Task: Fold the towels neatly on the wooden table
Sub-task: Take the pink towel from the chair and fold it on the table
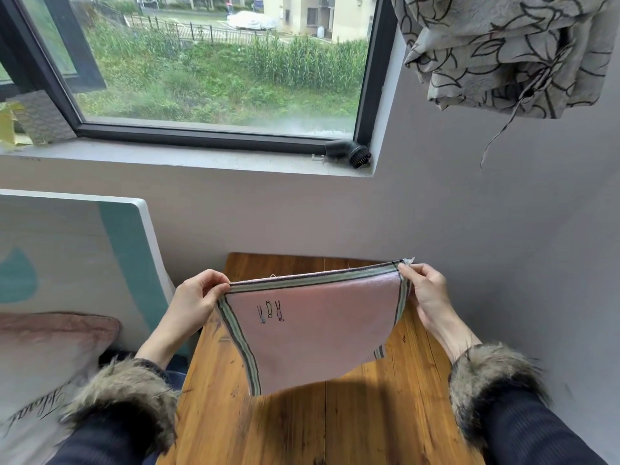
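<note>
I'm seeing the pink towel (315, 333) hanging in the air above the wooden table (352, 427), not touching it. My left hand (196, 302) is pinching its top left corner, and my right hand (424, 290) is pinching the top right, stretching the striped top edge taut between them.

My left hand (198, 297) is raised at about nine o'clock, thumb and curled fingers pinching a corner of the pink towel (315, 330). My right hand (424, 293) at three o'clock pinches the opposite corner. Both forearms angle inward from fur-trimmed cuffs (134, 394) at the bottom corners.
</note>
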A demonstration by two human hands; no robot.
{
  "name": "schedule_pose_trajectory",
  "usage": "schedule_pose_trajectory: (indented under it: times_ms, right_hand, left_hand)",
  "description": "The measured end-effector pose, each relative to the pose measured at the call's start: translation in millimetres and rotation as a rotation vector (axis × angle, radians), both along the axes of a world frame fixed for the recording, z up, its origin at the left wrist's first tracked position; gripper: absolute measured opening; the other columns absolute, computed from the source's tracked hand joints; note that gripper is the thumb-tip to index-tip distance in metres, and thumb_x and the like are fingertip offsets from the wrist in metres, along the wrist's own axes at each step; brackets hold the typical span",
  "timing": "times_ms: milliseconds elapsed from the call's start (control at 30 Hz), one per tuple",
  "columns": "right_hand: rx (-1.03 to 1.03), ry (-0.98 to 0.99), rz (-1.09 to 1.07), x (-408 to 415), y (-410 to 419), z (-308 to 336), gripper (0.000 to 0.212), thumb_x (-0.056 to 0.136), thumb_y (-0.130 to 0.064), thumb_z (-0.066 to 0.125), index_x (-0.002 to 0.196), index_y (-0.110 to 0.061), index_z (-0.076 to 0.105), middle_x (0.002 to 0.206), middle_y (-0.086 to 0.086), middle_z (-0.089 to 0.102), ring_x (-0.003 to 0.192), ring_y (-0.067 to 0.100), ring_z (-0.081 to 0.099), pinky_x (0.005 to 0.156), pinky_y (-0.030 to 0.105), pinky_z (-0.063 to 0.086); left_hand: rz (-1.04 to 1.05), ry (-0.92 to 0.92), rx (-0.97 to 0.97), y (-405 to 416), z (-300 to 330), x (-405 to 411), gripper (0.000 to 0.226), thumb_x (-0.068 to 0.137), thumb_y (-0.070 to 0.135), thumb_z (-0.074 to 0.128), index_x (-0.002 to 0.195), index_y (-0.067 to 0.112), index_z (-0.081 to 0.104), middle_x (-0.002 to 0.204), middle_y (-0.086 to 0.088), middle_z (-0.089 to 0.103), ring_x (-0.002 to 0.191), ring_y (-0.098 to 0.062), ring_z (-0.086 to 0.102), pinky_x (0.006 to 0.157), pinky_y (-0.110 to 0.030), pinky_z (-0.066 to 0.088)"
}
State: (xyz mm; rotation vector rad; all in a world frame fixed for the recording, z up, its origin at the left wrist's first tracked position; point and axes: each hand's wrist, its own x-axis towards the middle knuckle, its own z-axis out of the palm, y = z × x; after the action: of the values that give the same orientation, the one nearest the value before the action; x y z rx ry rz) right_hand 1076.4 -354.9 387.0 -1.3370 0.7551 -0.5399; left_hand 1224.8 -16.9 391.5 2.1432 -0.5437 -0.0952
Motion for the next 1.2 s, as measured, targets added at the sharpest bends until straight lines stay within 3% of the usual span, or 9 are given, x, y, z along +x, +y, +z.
schedule_pose_trajectory:
  times_ms: [133,267,367,567,667,733,933,1067,1200]
  right_hand:
    - [-0.022,-0.054,0.007,0.9,-4.5,5.2,0.016,0.083,-0.003,0.065,0.085,-0.016,0.056,0.085,0.005,0.061,0.078,0.016,0.058,0.079,0.03,0.046]
    - [-0.107,0.004,0.115,2.8,-10.6,9.0,0.025,0.086,-0.002,0.061,0.11,-0.01,0.061,0.096,0.006,0.064,0.084,0.012,0.06,0.087,0.026,0.046]
    - [-0.16,0.073,0.159,5.5,-14.0,12.6,0.019,0.087,0.0,0.059,0.105,0.0,0.066,0.094,0.008,0.066,0.082,0.016,0.06,0.086,0.029,0.048]
    - [-0.332,0.248,0.286,8.8,-20.7,12.9,0.014,0.087,0.001,0.058,0.087,-0.013,0.061,0.08,0.002,0.06,0.072,0.013,0.055,0.069,0.017,0.047]
    - [-0.546,0.443,0.375,22.0,-28.4,9.4,0.015,0.084,-0.005,0.063,0.079,-0.018,0.06,0.079,0.001,0.061,0.078,0.016,0.057,0.076,0.026,0.047]
    - [-0.616,0.473,0.315,35.9,-35.4,10.9,0.008,0.084,-0.008,0.063,0.082,-0.017,0.061,0.083,0.002,0.062,0.082,0.017,0.056,0.075,0.028,0.043]
    - [-0.709,0.414,0.113,70.8,-51.7,21.4,0.019,0.089,-0.009,0.055,0.107,-0.003,0.06,0.106,0.013,0.064,0.101,0.026,0.058,0.085,0.027,0.04]
    - [-0.639,0.275,0.028,70.9,-58.8,25.8,0.014,0.088,-0.005,0.054,0.102,-0.008,0.058,0.097,0.006,0.058,0.093,0.019,0.053,0.082,0.027,0.039]
    - [-0.567,0.206,0.022,56.4,-55.3,18.0,0.013,0.088,-0.003,0.053,0.095,-0.014,0.054,0.089,0.001,0.055,0.089,0.017,0.052,0.083,0.034,0.045]
  left_hand:
    - [-0.025,-0.067,0.057,-1.5,4.1,2.6,0.025,0.088,0.002,0.058,0.077,0.024,0.06,0.078,0.003,0.065,0.076,-0.012,0.06,0.068,-0.018,0.042]
    - [-0.024,-0.126,0.083,-4.1,6.8,6.3,0.018,0.09,0.003,0.055,0.089,0.02,0.061,0.081,0.003,0.063,0.075,-0.011,0.059,0.07,-0.019,0.044]
    - [-0.011,-0.169,0.118,-7.2,7.2,11.5,0.022,0.089,0.003,0.057,0.108,0.01,0.064,0.092,-0.003,0.066,0.088,-0.019,0.061,0.086,-0.03,0.047]
    - [0.023,-0.225,0.206,-10.7,-5.6,23.2,0.009,0.086,0.003,0.062,0.09,0.004,0.07,0.091,-0.011,0.069,0.086,-0.025,0.061,0.083,-0.033,0.047]
    - [0.086,-0.161,0.242,-26.7,-9.6,38.4,0.012,0.089,0.005,0.057,0.091,0.004,0.068,0.096,-0.013,0.068,0.093,-0.029,0.06,0.085,-0.034,0.044]
    - [0.112,-0.139,0.247,-42.5,-7.8,51.6,0.013,0.089,0.005,0.055,0.091,0.004,0.067,0.098,-0.015,0.067,0.096,-0.032,0.059,0.087,-0.036,0.043]
    - [0.161,-0.265,0.155,-80.5,13.2,85.8,0.013,0.089,0.001,0.052,0.093,-0.002,0.064,0.099,-0.022,0.062,0.095,-0.036,0.057,0.083,-0.037,0.041]
    - [0.112,-0.379,0.102,-88.0,21.5,89.1,0.012,0.09,-0.002,0.052,0.095,-0.003,0.063,0.097,-0.021,0.061,0.09,-0.033,0.057,0.081,-0.029,0.039]
    - [0.038,-0.359,0.114,-84.7,7.8,78.7,0.012,0.088,-0.005,0.054,0.093,-0.004,0.064,0.095,-0.02,0.063,0.088,-0.031,0.059,0.08,-0.025,0.04]
